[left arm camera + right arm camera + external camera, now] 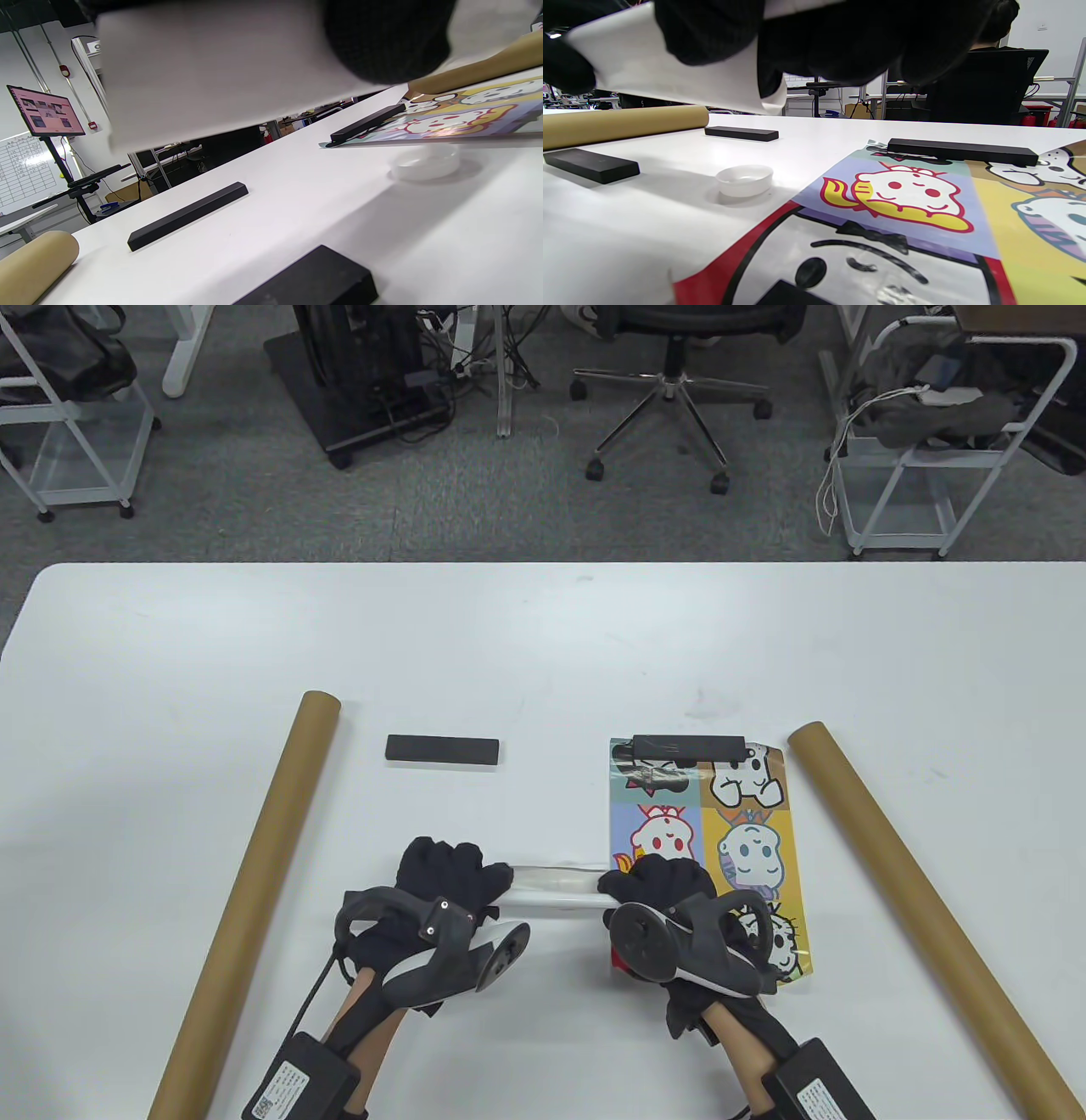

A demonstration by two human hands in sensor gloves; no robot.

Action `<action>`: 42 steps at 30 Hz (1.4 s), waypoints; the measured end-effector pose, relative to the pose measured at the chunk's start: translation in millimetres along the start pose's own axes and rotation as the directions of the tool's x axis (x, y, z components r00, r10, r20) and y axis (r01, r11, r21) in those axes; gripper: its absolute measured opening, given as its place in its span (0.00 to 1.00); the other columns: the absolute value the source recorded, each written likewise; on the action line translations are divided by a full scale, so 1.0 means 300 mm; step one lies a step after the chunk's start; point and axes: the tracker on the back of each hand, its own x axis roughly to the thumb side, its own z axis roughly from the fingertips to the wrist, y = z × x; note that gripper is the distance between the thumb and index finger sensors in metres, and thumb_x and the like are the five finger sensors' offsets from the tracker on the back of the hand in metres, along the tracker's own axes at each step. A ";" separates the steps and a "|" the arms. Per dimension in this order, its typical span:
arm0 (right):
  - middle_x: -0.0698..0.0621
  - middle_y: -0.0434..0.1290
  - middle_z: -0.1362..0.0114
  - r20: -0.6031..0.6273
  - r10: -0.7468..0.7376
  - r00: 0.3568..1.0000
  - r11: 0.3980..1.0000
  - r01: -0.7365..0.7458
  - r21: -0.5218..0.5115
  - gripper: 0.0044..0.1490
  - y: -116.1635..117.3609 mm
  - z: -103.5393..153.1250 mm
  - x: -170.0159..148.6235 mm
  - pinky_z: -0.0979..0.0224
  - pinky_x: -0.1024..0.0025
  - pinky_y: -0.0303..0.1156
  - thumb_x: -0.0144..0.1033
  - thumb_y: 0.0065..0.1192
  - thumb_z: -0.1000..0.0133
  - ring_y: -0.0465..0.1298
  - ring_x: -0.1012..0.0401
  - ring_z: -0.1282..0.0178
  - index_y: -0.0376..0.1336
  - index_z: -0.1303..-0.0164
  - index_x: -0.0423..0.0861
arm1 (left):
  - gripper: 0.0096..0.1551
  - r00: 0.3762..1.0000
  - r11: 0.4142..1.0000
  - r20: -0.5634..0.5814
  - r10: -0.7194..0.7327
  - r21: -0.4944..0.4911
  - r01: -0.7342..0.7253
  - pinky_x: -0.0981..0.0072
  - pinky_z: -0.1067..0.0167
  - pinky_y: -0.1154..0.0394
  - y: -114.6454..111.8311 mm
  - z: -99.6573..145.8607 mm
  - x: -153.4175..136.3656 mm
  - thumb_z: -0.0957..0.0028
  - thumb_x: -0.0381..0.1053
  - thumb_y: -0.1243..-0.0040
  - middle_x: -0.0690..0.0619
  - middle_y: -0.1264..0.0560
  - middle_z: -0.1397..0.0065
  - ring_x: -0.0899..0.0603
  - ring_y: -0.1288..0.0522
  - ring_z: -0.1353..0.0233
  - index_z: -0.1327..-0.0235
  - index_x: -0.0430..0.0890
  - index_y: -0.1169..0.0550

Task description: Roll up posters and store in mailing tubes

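Observation:
Between my two hands is a rolled white poster point(556, 886), held level just above the table. My left hand point(458, 872) grips its left end and my right hand point(646, 884) grips its right end. In the wrist views the roll point(220, 72) point(670, 72) fills the top, with gloved fingers point(840, 38) curled round it. A flat cartoon poster point(704, 831) lies under my right hand, and a black bar point(689, 746) weighs down its far edge. One brown mailing tube point(254, 899) lies left of my hands, another point(916, 916) right of the flat poster.
A second black bar point(442, 749) lies beyond my left hand. Under the roll sit a white round cap point(744, 180) and a black block point(591, 164), both hidden in the table view. Carts and an office chair point(679, 381) stand past the table's far edge.

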 end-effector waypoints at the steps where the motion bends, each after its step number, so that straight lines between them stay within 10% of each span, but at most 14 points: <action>1: 0.46 0.72 0.38 0.000 -0.002 1.000 1.000 0.002 0.000 0.32 0.000 0.000 0.000 0.27 0.36 0.67 0.43 0.56 0.47 0.76 0.49 0.46 0.65 0.33 0.47 | 0.31 1.000 1.000 -0.001 0.000 0.003 0.000 0.46 0.24 0.26 0.000 0.000 0.000 0.55 0.62 0.42 0.62 0.22 0.37 0.50 0.19 0.38 0.34 0.64 0.25; 42: 0.46 0.71 0.36 -0.011 0.001 1.000 1.000 -0.001 0.002 0.31 0.008 -0.001 -0.002 0.26 0.35 0.66 0.41 0.55 0.46 0.76 0.49 0.44 0.63 0.31 0.48 | 0.26 0.999 0.999 -0.032 -0.017 0.034 0.018 0.42 0.23 0.29 0.005 0.002 -0.006 0.52 0.60 0.44 0.55 0.27 0.29 0.47 0.22 0.34 0.38 0.65 0.25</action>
